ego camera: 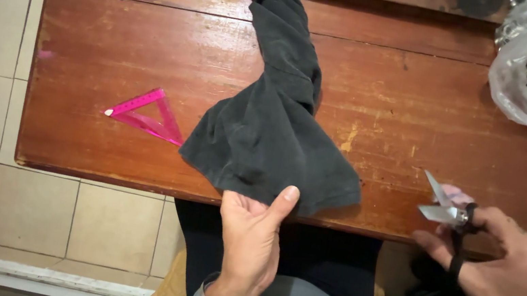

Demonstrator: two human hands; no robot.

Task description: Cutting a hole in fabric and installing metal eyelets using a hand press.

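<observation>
Dark cloth [265, 134] lies across the wooden counter [120, 45]; the left hand [252, 236] pinches its near edge, and should keep it taut. The right hand [508, 268] grips open scissors [445, 206] beside it, blades apart.

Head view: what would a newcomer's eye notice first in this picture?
First, the dark grey cloth draped down the middle of the wooden table, its near edge pinched by the left hand. Next, the open scissors held in the right hand at the table's front right. A pink triangular ruler lies left of the cloth.
</observation>
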